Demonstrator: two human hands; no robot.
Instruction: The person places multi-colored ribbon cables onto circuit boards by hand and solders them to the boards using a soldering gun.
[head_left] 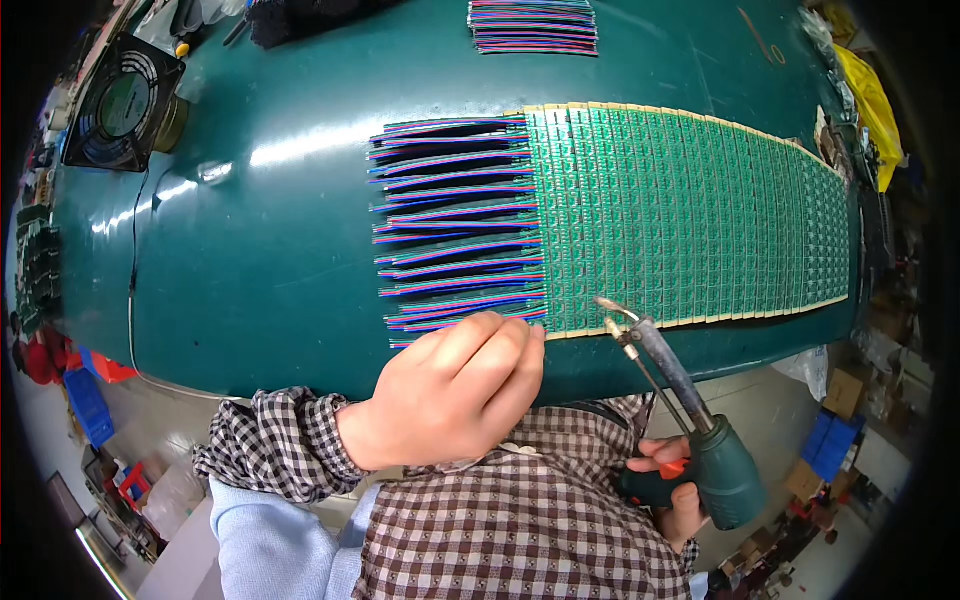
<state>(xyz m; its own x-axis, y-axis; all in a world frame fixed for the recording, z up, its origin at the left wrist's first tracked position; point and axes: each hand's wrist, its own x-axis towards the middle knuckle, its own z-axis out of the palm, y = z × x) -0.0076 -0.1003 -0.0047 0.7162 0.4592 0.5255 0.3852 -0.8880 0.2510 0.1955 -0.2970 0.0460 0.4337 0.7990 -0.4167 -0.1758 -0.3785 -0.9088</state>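
Note:
A row of multicoloured ribbon wires [465, 248] sticks out to the left from the edge of a long set of green circuit boards [690, 210]. My left hand [450, 388] is closed in a pinch at the nearest wire, close to the boards' near left corner. Its fingertips hide the exact spot held. My right hand [672, 492] grips a dark green soldering gun [726, 475], partly hidden behind its body. The gun's metal tip, with a thin tube beside it, reaches over the near edge of the boards, right of my left fingers.
A bundle of similar wires [533, 27] lies at the far edge of the green table [260, 260]. A black fan [123, 103] stands at the far left, its cord running down the table. Yellow plastic [868, 105] hangs at the right edge. Boxes and bins are on the floor.

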